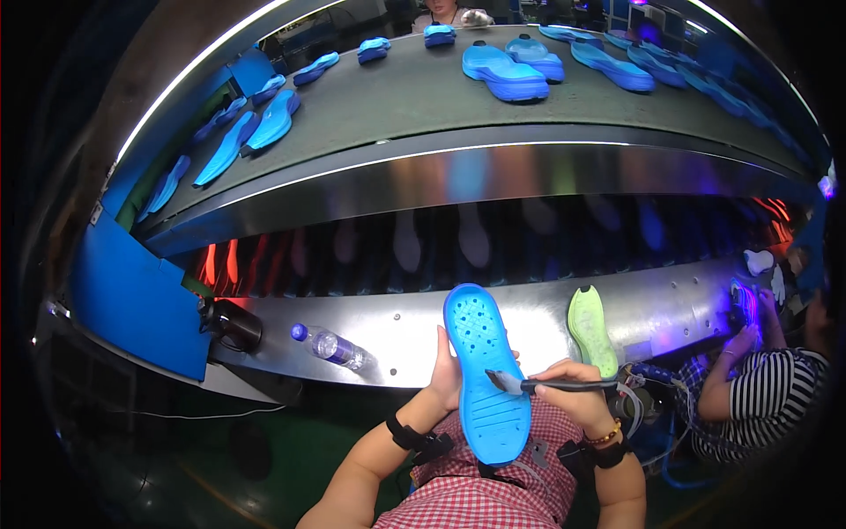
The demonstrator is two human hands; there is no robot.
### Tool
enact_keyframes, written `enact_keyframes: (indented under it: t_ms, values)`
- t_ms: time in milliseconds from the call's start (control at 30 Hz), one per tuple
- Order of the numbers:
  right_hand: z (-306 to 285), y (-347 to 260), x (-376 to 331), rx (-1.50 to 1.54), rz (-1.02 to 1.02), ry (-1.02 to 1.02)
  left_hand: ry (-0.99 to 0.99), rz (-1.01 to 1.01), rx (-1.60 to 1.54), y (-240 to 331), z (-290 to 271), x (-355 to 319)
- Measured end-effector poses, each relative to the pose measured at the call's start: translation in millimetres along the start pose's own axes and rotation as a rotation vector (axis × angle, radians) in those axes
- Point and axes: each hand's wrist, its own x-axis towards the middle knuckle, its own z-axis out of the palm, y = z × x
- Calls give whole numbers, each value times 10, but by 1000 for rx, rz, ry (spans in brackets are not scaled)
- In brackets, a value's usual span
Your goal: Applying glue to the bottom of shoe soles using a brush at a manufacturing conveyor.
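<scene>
My left hand (447, 374) is closed on the edge of a bright blue shoe sole (476, 342), held upright before my body. Small holes dot the sole's upper part, and grooves cross the lower part. A black-handled brush (505, 383) is gripped in my right hand (575, 398). Its flat bristle end lies over the middle of the sole, though I cannot tell whether it touches. A yellow-green sole (589, 331) rests on the metal ledge (423, 323), beyond my right hand.
A clear bottle (333, 346) with a blue cap lies on the ledge at left, beside a dark mug-like container (233, 325). Beyond, a conveyor belt (388, 97) carries several blue soles (505, 74). At right, a co-worker in a striped sleeve (780, 388) handles a purple-lit item.
</scene>
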Motion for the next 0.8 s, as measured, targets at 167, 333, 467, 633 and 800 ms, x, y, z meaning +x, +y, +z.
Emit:
enact_keyframes:
  t_ms: [167, 333, 467, 633, 800]
  values:
    - [67, 41, 76, -73, -48, 38, 277, 186, 74, -226, 65, 57]
    - [241, -86, -3, -480, -509, -67, 416, 484, 222, -98, 85, 71]
    - [-17, -132, -78, -347, -459, -445, 368, 505, 190, 152, 19, -71]
    - [23, -372, 75, -185, -268, -84, 302, 526, 208, 10, 278, -44]
    - [127, -356, 49, -128, -403, -369, 162, 623, 149, 58, 359, 37]
